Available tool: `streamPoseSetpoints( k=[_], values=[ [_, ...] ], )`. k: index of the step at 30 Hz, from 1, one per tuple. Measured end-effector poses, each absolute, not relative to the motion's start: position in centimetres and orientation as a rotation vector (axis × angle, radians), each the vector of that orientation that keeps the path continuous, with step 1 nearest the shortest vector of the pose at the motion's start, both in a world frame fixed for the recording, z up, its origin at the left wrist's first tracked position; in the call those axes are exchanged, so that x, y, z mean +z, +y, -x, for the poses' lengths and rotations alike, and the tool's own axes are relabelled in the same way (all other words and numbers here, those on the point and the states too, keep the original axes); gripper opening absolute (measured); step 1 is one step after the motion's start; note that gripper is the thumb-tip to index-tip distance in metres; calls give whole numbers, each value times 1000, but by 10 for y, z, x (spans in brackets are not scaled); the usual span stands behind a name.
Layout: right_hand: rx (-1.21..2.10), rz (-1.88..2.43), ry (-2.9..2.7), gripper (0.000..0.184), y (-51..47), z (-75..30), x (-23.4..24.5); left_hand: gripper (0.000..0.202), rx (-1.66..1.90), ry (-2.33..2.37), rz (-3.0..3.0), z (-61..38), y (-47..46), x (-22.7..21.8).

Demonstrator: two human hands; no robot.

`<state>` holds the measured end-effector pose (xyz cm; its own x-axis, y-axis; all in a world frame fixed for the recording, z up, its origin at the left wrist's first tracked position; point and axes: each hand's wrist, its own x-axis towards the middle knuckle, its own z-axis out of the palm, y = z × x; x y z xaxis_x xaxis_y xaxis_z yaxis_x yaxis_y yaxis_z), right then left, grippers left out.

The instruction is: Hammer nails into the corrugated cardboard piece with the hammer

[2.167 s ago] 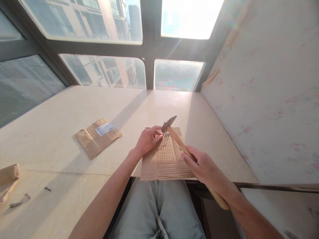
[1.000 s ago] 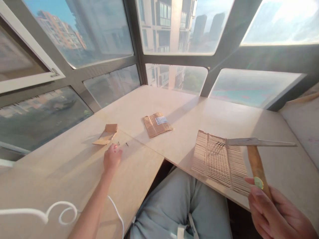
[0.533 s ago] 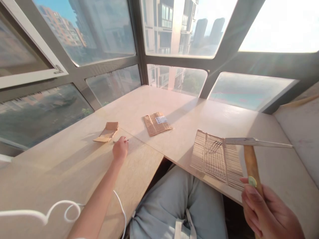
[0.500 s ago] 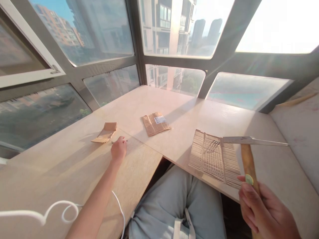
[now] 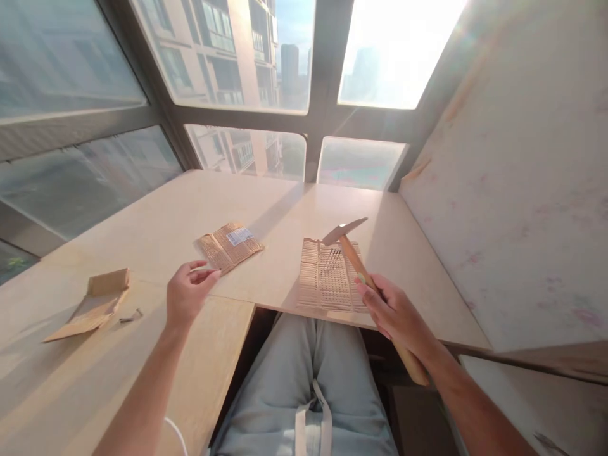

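Observation:
My right hand (image 5: 392, 310) is wrapped round the wooden handle of a hammer (image 5: 354, 256), whose metal head is raised over the far part of a corrugated cardboard sheet (image 5: 313, 278). Several dark nails (image 5: 335, 252) stand in a row in that sheet, which is dotted with small holes. My left hand (image 5: 190, 291) is closed in a pinch above the table, just in front of a labelled cardboard piece (image 5: 221, 248). A small dark nail tip shows at its fingertips; the rest is hidden.
On the left of the table (image 5: 156, 209) lies a folded cardboard piece (image 5: 95, 304), with loose nails (image 5: 129, 316) beside it. A white cable (image 5: 177, 434) runs at the lower left. Windows stand behind, and a patterned wall (image 5: 513, 190) bounds the right.
My left hand has lifted and moved right from the loose nails, pinching a nail. The hammer has moved over the far part of the cardboard sheet. My view has turned right.

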<state>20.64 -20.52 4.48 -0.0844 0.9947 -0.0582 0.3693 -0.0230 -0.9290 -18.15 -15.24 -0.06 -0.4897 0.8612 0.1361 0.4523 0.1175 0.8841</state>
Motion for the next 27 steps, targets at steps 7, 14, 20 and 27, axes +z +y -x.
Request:
streamPoseSetpoints(
  k=[7, 14, 20, 27],
  values=[
    [1133, 1516, -1510, 30, -200, -211, 43, 59, 1321, 1140, -1282, 34, -94, 30],
    [998, 1636, -1626, 25, -180, -214, 51, 59, 1192, 1083, -1342, -10, -50, 5],
    [926, 1636, -1694, 23, -171, -216, 50, 53, 1127, 1060, -1424, -18, -48, -7],
    [911, 1654, -1685, 22, -160, -214, 47, 45, 1089, 1107, -1673, -19, -41, -12]
  ],
)
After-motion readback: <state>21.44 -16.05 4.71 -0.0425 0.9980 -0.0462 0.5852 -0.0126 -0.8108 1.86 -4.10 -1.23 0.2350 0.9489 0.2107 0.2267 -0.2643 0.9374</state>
